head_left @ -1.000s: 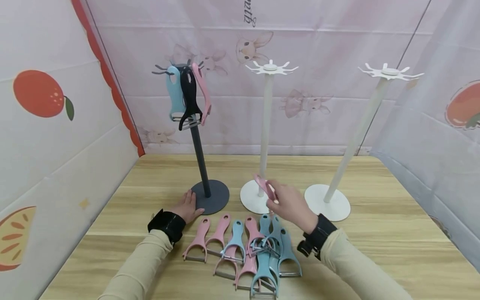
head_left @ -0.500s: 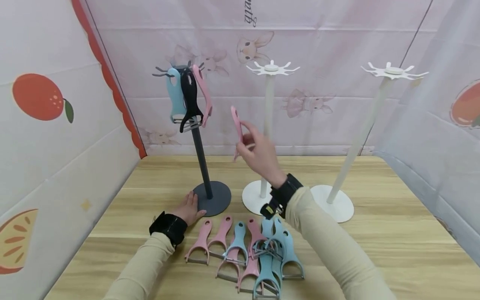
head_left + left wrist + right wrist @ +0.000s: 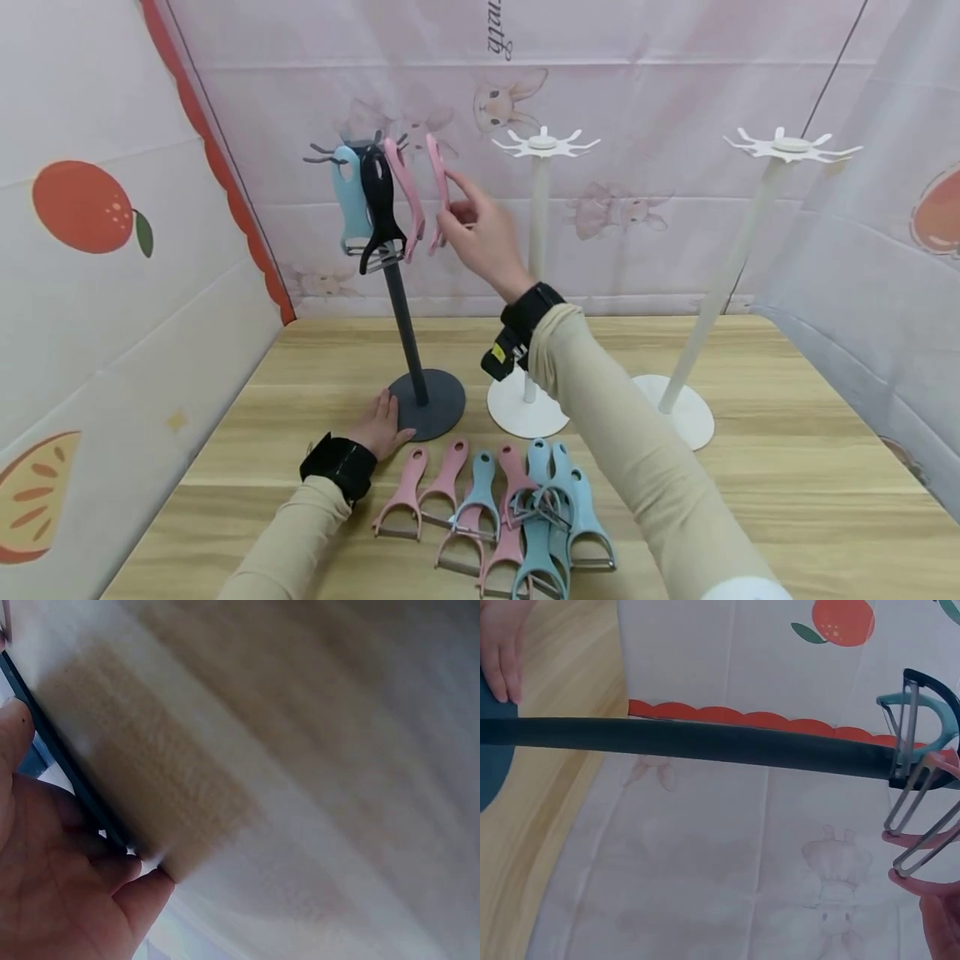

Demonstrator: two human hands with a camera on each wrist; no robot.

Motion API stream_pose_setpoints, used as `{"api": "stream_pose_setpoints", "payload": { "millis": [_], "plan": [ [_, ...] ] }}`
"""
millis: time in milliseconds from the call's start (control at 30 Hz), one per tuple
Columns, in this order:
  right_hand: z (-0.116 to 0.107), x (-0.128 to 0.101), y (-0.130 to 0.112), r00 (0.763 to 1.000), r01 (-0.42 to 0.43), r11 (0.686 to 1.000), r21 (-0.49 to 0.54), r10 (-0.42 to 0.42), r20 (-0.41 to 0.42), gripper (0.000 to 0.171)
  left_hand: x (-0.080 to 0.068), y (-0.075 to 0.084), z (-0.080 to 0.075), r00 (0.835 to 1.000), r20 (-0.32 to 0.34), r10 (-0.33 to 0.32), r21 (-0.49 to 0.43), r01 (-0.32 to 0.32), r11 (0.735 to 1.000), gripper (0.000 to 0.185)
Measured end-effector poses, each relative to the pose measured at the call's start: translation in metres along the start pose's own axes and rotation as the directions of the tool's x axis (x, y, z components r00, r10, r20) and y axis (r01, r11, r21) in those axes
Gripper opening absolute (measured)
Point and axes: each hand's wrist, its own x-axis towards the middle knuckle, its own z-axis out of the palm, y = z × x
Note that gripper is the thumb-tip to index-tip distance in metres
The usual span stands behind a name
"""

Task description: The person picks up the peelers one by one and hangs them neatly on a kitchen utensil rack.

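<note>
My right hand pinches a pink peeler upright beside the hooks of the dark grey stand. A blue peeler, a black peeler and another pink peeler hang from that stand. In the right wrist view the blade of the held peeler shows close to the hanging ones, with only part of a finger in sight. My left hand rests on the left edge of the stand's round base. In the left wrist view its fingers lie along the dark rim.
Several pink and blue peelers lie partly overlapping on the wooden table at the front. Two white stands with bare hooks, a middle one and a right one, stand to the right. Printed cloth lines the back and sides.
My right hand has lifted the pink peeler from near the middle stand's base, up and leftward to the dark stand's hooks. The left hand stays on the base.
</note>
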Motion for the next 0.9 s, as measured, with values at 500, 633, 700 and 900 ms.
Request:
{"api": "stream_pose_setpoints", "payload": {
  "millis": [500, 633, 700, 900],
  "plan": [
    [0.005, 0.024, -0.01, 0.988, 0.045, 0.987, -0.155, -0.021, 0.154, 0.05, -0.002, 0.005, -0.004, 1.0, 0.018, -0.022, 0.001, 0.022, 1.0, 0.063],
    [0.005, 0.018, -0.006, 0.982, 0.053, 0.986, -0.16, -0.022, 0.187, 0.049, 0.001, 0.003, 0.0, 1.0, 0.014, -0.022, -0.01, 0.022, 1.0, 0.064],
    [0.006, 0.012, -0.003, 0.98, 0.056, 0.986, -0.159, -0.023, 0.2, 0.049, 0.002, 0.001, 0.002, 1.0, 0.014, -0.02, -0.012, 0.02, 1.0, 0.065],
    [0.006, -0.017, 0.013, 0.968, 0.077, 0.983, -0.166, -0.034, 0.247, 0.05, 0.003, -0.002, 0.003, 1.0, 0.022, -0.014, -0.01, 0.014, 1.0, 0.066]
  ]
}}
